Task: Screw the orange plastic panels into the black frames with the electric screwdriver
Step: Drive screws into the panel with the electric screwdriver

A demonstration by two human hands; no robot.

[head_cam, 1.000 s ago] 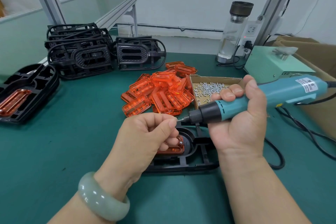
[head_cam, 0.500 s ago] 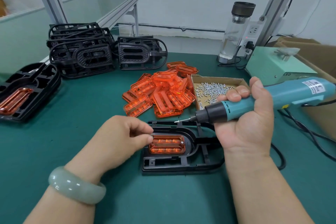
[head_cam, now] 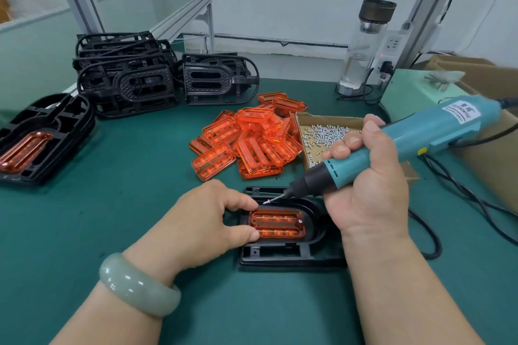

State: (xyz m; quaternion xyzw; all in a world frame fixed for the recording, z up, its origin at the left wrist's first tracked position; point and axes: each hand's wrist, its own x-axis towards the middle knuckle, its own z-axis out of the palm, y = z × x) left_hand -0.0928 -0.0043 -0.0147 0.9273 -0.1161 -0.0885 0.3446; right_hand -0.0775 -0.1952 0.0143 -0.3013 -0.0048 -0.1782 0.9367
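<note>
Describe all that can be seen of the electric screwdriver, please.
The electric screwdriver has a teal plastic-looking body with a white label, a black nose and a thin metal bit carrying a screw. A dark cable leaves its rear. The right hand holds it round the front, tilted, tip pointing down and left just above the black frame, near the orange panel.
</note>
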